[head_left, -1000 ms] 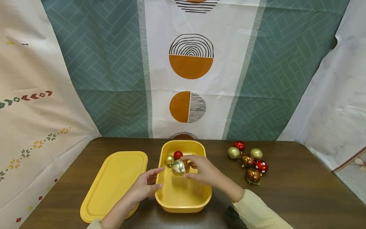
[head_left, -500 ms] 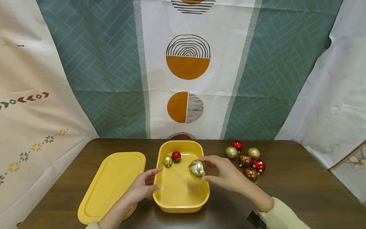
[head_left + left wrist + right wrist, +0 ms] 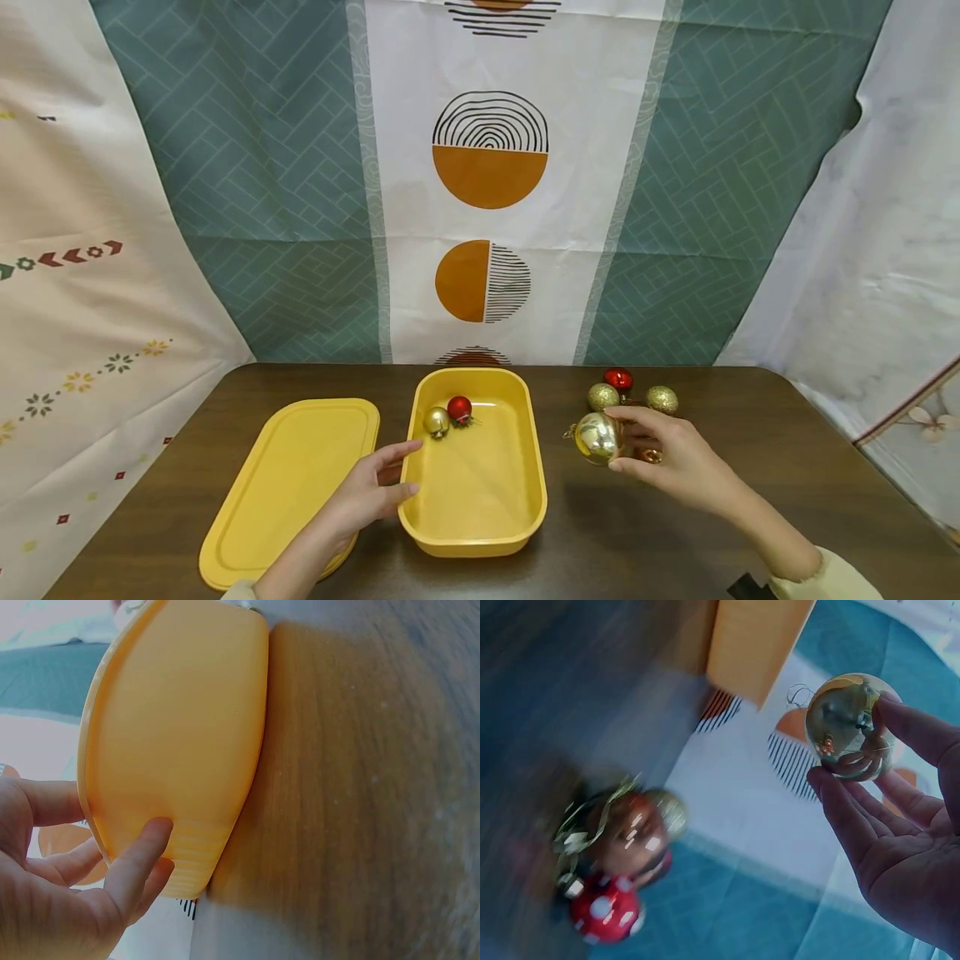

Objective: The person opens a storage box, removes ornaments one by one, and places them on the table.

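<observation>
A shiny gold Christmas bauble (image 3: 597, 439) with a wire loop is pinched between the thumb and fingers of my right hand (image 3: 678, 458). That hand is raised right of the yellow plastic box (image 3: 480, 546), in front of the bauble cluster. In the right wrist view the held bauble (image 3: 851, 727) shows plainly at the fingertips. My left hand (image 3: 375, 486) rests at the box's left rim, its fingers fairly straight; in the left wrist view some fingertips (image 3: 157, 832) touch the outer wall. Inside the box lie a small gold bauble (image 3: 437, 422) and a small red bauble (image 3: 460, 409).
A yellow lid (image 3: 300, 479) lies flat left of the box. At right are a red bauble (image 3: 618, 379) and two glittery gold baubles (image 3: 662, 399); a red bauble with white dots (image 3: 604, 909) shows in the right wrist view. A patterned cloth (image 3: 487, 283) hangs behind the table.
My right hand has carried the gold bauble out from over the box to the right, towards the other baubles. My left hand has stayed at the box's left rim.
</observation>
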Demonstrator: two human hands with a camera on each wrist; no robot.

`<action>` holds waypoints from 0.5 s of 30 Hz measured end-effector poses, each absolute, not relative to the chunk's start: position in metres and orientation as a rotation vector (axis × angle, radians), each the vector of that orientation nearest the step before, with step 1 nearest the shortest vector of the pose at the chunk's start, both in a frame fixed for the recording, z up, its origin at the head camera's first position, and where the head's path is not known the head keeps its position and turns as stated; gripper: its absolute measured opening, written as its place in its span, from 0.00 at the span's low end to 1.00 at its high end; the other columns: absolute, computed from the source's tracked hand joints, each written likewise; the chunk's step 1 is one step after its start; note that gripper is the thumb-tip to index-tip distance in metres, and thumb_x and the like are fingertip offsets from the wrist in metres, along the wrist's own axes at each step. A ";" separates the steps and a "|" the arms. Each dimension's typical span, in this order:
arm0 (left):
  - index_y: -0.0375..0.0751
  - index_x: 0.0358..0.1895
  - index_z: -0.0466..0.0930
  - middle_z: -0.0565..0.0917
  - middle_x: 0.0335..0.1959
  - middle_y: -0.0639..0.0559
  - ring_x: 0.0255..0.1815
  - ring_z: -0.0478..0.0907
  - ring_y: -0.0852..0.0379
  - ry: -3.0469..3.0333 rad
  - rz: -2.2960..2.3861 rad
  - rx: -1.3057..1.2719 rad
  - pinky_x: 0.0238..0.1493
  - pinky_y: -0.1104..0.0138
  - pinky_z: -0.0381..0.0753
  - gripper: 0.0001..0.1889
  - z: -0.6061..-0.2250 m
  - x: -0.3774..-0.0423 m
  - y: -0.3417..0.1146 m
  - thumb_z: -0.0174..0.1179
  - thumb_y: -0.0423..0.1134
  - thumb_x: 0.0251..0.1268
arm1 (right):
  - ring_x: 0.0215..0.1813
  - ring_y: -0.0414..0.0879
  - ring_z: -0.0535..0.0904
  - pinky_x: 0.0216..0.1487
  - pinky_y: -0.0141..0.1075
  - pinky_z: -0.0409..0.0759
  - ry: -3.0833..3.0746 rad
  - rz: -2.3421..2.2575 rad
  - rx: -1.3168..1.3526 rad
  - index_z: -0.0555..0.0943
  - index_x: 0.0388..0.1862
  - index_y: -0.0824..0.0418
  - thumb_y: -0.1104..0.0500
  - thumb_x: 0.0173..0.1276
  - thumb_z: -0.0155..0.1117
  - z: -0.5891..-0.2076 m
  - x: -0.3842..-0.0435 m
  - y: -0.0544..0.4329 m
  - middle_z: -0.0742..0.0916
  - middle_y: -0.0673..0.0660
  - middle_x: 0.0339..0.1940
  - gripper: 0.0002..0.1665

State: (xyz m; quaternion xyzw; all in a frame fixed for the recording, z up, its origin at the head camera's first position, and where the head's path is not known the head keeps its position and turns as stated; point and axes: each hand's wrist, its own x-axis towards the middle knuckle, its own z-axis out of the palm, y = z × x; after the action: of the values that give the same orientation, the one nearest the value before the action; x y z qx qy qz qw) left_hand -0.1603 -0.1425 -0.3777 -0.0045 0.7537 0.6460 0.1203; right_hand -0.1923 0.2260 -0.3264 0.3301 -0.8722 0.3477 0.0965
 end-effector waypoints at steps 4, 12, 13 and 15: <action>0.31 0.65 0.59 0.65 0.60 0.28 0.51 0.74 0.44 2.191 1.895 0.004 0.36 0.55 0.81 0.29 -0.377 -0.160 -0.143 0.55 0.25 0.59 | 0.40 0.36 0.80 0.35 0.33 0.81 -2.561 0.984 0.922 0.74 0.52 0.66 0.62 0.47 0.74 -0.331 -0.191 0.246 0.83 0.58 0.43 0.32; 0.32 0.65 0.60 0.66 0.59 0.29 0.50 0.74 0.44 2.211 1.886 -0.019 0.37 0.56 0.81 0.29 -0.377 -0.160 -0.143 0.56 0.25 0.59 | 0.40 0.33 0.79 0.35 0.29 0.80 -2.581 0.849 0.775 0.75 0.51 0.64 0.62 0.44 0.75 -0.339 -0.186 0.279 0.84 0.61 0.43 0.33; 0.32 0.65 0.60 0.66 0.59 0.29 0.50 0.74 0.44 2.212 1.887 -0.018 0.37 0.56 0.81 0.29 -0.377 -0.160 -0.143 0.56 0.25 0.58 | 0.40 0.32 0.78 0.35 0.27 0.80 -2.583 0.842 0.758 0.75 0.51 0.64 0.62 0.44 0.75 -0.340 -0.185 0.283 0.84 0.61 0.42 0.33; 0.32 0.65 0.61 0.67 0.59 0.29 0.50 0.75 0.44 2.213 1.888 -0.016 0.37 0.56 0.81 0.29 -0.377 -0.160 -0.142 0.56 0.25 0.58 | 0.40 0.30 0.78 0.35 0.24 0.79 -2.579 0.843 0.733 0.75 0.51 0.64 0.63 0.43 0.75 -0.343 -0.185 0.291 0.84 0.62 0.42 0.33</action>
State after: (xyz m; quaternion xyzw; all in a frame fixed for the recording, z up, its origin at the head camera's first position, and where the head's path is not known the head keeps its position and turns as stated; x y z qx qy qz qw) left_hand -0.1601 -0.1425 -0.3772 -0.0055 0.7557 0.6446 0.1158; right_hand -0.1847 0.2906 -0.3426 0.2574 -0.9050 0.2959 0.1648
